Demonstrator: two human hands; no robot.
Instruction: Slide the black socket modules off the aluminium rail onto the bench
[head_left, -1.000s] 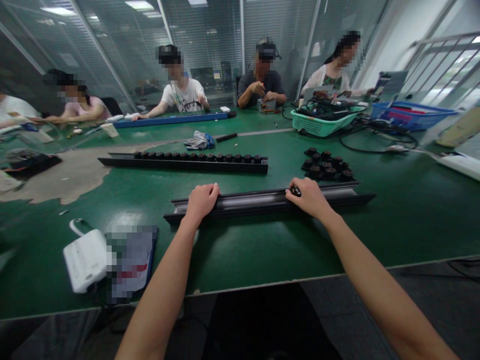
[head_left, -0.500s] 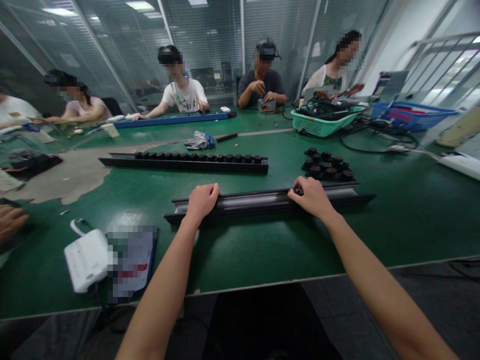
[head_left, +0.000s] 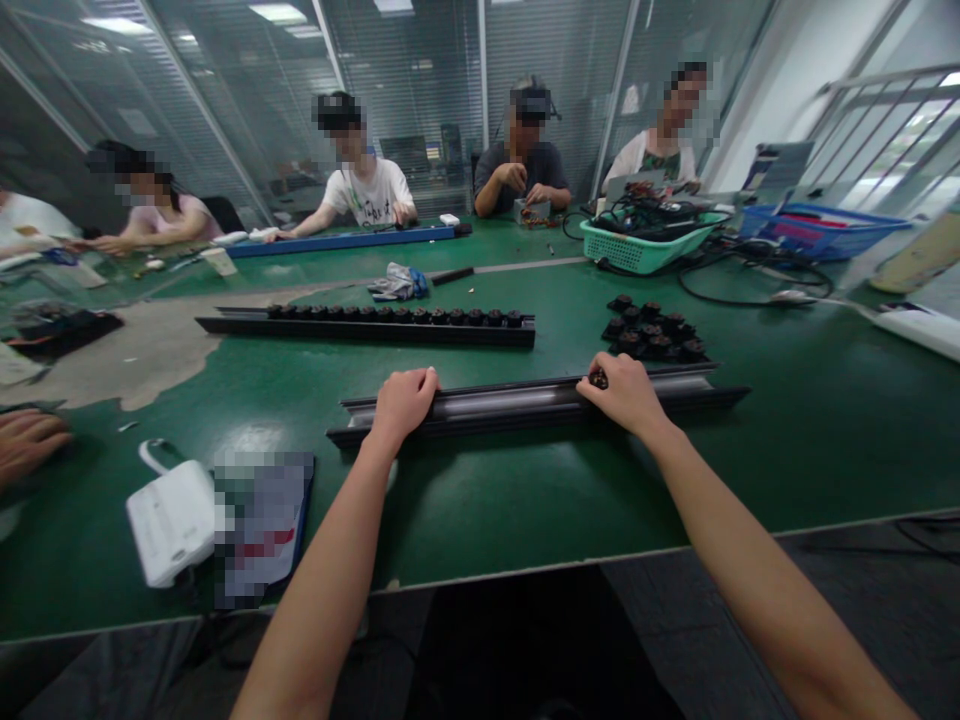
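Note:
A long black rail with a grey channel [head_left: 517,401] lies across the green table [head_left: 525,500] in front of me. My left hand [head_left: 403,403] is curled over the rail near its left end and grips it. My right hand [head_left: 624,392] rests on the rail further right, fingers pinched on a small black round part [head_left: 598,379] at the channel. Just beyond that hand lies a pile of the same black round parts [head_left: 654,332].
A second black rail [head_left: 367,326] filled with several black parts lies further back. A white device [head_left: 171,520] and a dark pouch [head_left: 259,525] sit at the near left. A green basket [head_left: 645,245] with cables stands at the back right. Other people work opposite; another person's hand [head_left: 30,445] rests at the left edge.
My hands have hardly moved; the right one shifted slightly along the rail. Another person's hand has come into view at the left edge.

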